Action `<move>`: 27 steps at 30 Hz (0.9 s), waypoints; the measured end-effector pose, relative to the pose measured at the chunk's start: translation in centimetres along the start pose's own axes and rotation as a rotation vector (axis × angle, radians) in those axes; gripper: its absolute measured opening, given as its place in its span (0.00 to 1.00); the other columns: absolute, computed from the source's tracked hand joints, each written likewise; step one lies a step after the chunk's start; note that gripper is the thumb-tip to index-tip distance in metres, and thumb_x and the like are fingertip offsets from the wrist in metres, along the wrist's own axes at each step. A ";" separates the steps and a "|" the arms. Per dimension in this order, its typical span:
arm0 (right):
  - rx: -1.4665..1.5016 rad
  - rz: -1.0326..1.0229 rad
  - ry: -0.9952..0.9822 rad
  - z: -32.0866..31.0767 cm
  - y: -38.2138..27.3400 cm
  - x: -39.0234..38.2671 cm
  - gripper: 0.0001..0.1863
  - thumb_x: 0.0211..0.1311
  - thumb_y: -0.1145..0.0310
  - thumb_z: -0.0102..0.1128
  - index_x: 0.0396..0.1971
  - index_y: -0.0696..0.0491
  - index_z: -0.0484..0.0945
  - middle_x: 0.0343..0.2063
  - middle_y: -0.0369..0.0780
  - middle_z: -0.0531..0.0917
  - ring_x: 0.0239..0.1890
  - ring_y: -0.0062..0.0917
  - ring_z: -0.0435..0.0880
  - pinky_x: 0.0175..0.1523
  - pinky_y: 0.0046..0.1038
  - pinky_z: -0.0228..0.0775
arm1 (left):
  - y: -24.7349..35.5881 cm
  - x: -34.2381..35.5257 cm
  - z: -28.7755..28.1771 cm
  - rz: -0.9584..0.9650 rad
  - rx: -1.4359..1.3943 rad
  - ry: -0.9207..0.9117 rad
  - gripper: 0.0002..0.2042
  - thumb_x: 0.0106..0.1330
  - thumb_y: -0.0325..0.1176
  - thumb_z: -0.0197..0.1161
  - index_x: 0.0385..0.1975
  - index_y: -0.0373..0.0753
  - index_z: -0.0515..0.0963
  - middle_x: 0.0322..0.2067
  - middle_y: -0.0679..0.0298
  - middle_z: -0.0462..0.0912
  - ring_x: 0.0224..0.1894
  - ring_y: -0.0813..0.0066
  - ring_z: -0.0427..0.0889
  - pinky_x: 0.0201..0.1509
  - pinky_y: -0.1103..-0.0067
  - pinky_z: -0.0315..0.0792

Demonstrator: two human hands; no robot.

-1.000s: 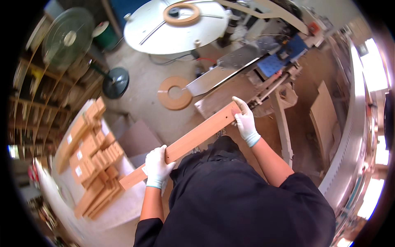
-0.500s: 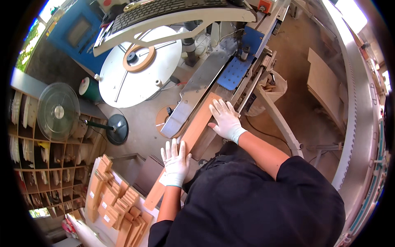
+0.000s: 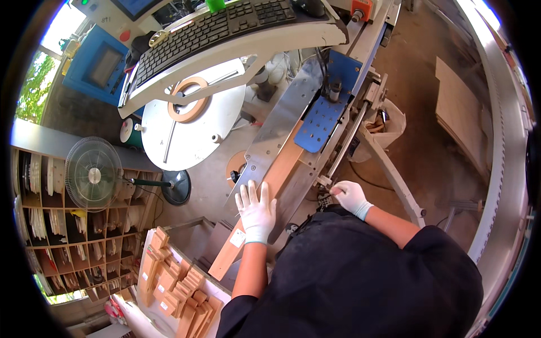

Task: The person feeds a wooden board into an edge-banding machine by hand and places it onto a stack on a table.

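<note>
Cut wood pieces [image 3: 179, 293] lie left of the left hand [image 3: 256, 217], closer to the body. That hand rests flat, fingers spread, on a long board [image 3: 286, 163] running from beside its wrist to beyond its fingertips, alongside a blue plate [image 3: 318, 127]. I'd judge the board stiff, fairly light, smooth enough to slide, best held by its long edges. Rightmost, the right hand [image 3: 350, 198] is curled; I can't tell whether it pinches anything.

Left grip [image 3: 256, 215] flat on wooden board [image 3: 282, 165]
</note>
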State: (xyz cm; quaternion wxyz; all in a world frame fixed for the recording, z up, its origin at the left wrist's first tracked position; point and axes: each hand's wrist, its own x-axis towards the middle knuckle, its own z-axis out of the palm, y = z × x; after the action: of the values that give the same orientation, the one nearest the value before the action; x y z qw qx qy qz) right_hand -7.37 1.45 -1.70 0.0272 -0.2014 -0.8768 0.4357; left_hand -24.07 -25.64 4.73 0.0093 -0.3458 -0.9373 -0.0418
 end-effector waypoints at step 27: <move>0.010 0.441 -0.334 -5.7 12.6 2.8 0.21 0.70 0.59 0.54 0.54 0.57 0.81 0.50 0.51 0.85 0.56 0.44 0.82 0.62 0.36 0.71 | 1.3 0.7 0.6 -0.048 0.078 -0.008 0.30 0.65 0.45 0.64 0.67 0.44 0.68 0.68 0.44 0.62 0.72 0.38 0.58 0.74 0.47 0.52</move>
State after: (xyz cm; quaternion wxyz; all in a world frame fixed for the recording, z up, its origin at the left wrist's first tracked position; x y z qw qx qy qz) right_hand -4.53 13.63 -8.30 -0.2122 -0.3128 -0.8019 0.4627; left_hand -23.77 -24.18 4.27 0.0181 -0.3229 -0.9463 -0.0040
